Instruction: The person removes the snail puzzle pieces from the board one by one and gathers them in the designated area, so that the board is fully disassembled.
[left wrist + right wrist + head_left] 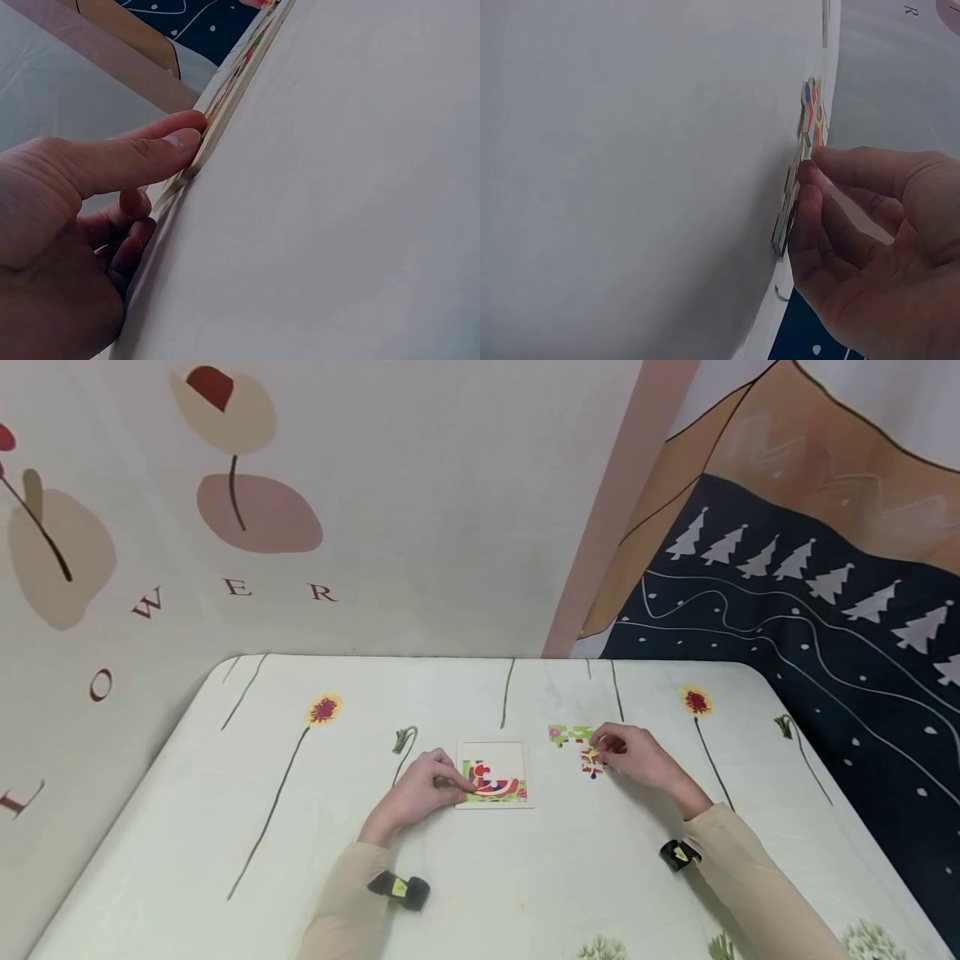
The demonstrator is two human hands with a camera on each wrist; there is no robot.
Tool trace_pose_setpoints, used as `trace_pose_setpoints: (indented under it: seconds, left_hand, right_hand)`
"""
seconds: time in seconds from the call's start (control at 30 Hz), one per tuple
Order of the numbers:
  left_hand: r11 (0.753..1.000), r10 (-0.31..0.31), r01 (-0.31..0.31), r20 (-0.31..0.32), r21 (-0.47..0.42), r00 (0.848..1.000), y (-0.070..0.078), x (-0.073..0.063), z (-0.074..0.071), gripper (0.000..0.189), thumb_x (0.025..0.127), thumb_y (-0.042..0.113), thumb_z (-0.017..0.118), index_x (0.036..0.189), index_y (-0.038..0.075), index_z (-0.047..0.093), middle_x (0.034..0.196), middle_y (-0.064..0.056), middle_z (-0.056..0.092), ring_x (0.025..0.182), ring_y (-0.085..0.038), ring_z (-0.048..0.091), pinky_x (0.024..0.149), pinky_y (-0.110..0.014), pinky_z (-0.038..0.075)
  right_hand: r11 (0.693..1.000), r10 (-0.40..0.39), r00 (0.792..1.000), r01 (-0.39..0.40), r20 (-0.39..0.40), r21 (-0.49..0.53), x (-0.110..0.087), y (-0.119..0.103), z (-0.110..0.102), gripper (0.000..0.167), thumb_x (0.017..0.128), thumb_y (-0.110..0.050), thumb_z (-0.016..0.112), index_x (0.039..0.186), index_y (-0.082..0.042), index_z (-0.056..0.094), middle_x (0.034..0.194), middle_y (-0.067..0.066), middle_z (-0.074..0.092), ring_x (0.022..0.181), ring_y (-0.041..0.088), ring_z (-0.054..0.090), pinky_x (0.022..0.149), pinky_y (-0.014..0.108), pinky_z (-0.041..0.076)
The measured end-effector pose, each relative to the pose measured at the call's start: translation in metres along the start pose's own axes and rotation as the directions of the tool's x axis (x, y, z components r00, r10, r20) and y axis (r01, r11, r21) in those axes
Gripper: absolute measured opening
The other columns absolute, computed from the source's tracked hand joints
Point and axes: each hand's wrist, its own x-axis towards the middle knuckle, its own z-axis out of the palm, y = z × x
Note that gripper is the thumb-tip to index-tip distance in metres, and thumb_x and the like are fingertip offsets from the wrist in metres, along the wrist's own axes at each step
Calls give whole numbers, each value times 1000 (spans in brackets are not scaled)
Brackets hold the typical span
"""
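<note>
A square jigsaw puzzle frame (492,806) lies on the table, its lower part filled with colourful pieces and its upper part bare. At its left side, my left hand (423,789) holds the edge between thumb and index finger, the index fingertip reaching over the pieces. In the left wrist view the other fingers curl beside the frame's corner. To the right, my right hand (633,756) pinches a red, yellow and blue puzzle piece (810,112) between thumb and fingertips. Loose green puzzle pieces (558,734) lie next to that hand, partly hidden by it in the right wrist view.
The table (570,877) wears a white cloth printed with flowers and stems. Behind it hangs a pale curtain (420,510) with printed letters, and a dark tree-patterned cloth (750,577) stands at the right. Each wrist carries a small black camera (678,855).
</note>
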Motion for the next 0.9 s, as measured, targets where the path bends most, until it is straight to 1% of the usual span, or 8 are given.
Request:
trace_pose_setpoints:
  seconds: [0.13, 0.23, 0.4, 0.63, 0.77, 0.9]
  left_hand:
    - [1000, -7, 7, 2, -2, 1000, 0, 0, 0, 13, 79, 4, 76, 87, 14, 78, 87, 2, 49, 86, -18, 42, 76, -35, 34]
    - [1000, -7, 7, 0, -9, 1000, 0, 0, -1, 13, 78, 3, 76, 87, 13, 78, 86, 1, 48, 86, -18, 42, 76, -35, 35]
    - [1000, 3, -3, -1, -11, 1000, -1, 0, -1, 12, 78, 4, 76, 86, 13, 78, 86, 2, 49, 86, -18, 43, 76, -35, 34]
    - [1000, 8, -8, 4, -20, 1000, -2, 1, 0, 11, 78, 4, 77, 87, 12, 78, 87, 1, 48, 87, -19, 42, 77, -36, 34]
    - [1000, 14, -14, 5, -19, 1000, -2, 1, 0, 11, 79, 4, 76, 87, 12, 78, 87, 2, 49, 87, -19, 42, 77, -36, 34]
    - [1000, 8, -8, 0, -17, 1000, -1, 0, 0, 11, 79, 4, 76, 86, 12, 78, 87, 2, 49, 87, -18, 42, 77, -35, 34]
  right_hand:
    - [1000, -16, 1000, 16, -1, -13, 0, -1, 0, 13, 88, 5, 63, 99, -3, 66, 82, 2, 61, 73, 16, 54, 62, 28, 44]
    - [999, -43, 999, 43, -2, -20, 0, -2, 0, 13, 88, 5, 63, 99, -3, 66, 81, 2, 62, 73, 16, 54, 62, 28, 44]
    - [998, -62, 998, 62, 2, -34, 1, -2, 0, 14, 87, 5, 63, 98, -2, 66, 81, 2, 61, 73, 15, 54, 62, 29, 44]
    - [997, -47, 999, 47, 2, -60, 1, -2, -1, 13, 87, 5, 64, 98, -3, 66, 83, 2, 61, 73, 16, 54, 63, 29, 45]
    - [999, -20, 1000, 19, -21, -41, -1, -5, -4, 12, 89, 3, 63, 100, -1, 66, 85, 3, 61, 76, 18, 54, 62, 29, 45]
    - [999, -33, 998, 33, -48, -12, 0, -10, -4, 13, 90, 1, 63, 102, 1, 66, 86, 4, 62, 77, 19, 55, 62, 29, 45]
